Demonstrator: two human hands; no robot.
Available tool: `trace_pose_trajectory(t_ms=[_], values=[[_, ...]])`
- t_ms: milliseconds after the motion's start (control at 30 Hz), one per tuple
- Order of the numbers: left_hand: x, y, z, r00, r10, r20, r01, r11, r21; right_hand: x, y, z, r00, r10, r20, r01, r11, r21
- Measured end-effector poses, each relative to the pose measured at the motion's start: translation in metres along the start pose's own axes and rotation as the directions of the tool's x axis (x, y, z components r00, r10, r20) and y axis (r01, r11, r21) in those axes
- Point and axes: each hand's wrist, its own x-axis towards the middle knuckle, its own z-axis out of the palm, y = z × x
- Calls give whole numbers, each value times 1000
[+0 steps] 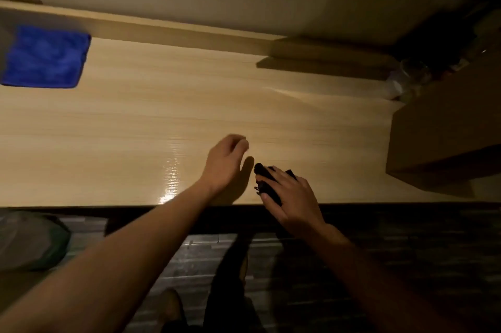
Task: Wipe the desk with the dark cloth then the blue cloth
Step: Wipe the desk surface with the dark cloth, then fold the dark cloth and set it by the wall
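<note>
The light wooden desk (135,129) fills the middle of the head view. A bunched dark cloth (267,179) lies at the desk's front edge, and my right hand (292,199) rests on top of it with fingers curled over it. Just left of the cloth, my left hand (226,161) hovers over the desk with its fingers loosely curled and nothing in it. A folded blue cloth (46,57) lies flat at the far left of the desk, far from both hands.
A brown cardboard box (444,132) stands on the desk's right end. Behind it are a clear jar (412,75) and dark clutter. A raised wooden ledge (162,31) runs along the desk's back. A greenish bag (29,240) lies on the floor at the lower left.
</note>
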Motion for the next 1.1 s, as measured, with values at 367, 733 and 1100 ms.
trace_pose_trajectory(t_ms=[367, 733, 1100], values=[[-27, 51, -78, 937, -278, 212, 295, 304, -906, 122, -116, -71, 961, -272, 54, 276, 956, -96], [16, 30, -220, 951, -294, 94, 164, 224, -961, 224, -191, -25, 890, 346, 298, -411, 322, 853], [128, 11, -365, 969, -248, -13, 202, 817, -540, 371, -275, 11, 876, 482, -3, -257, 473, 842]])
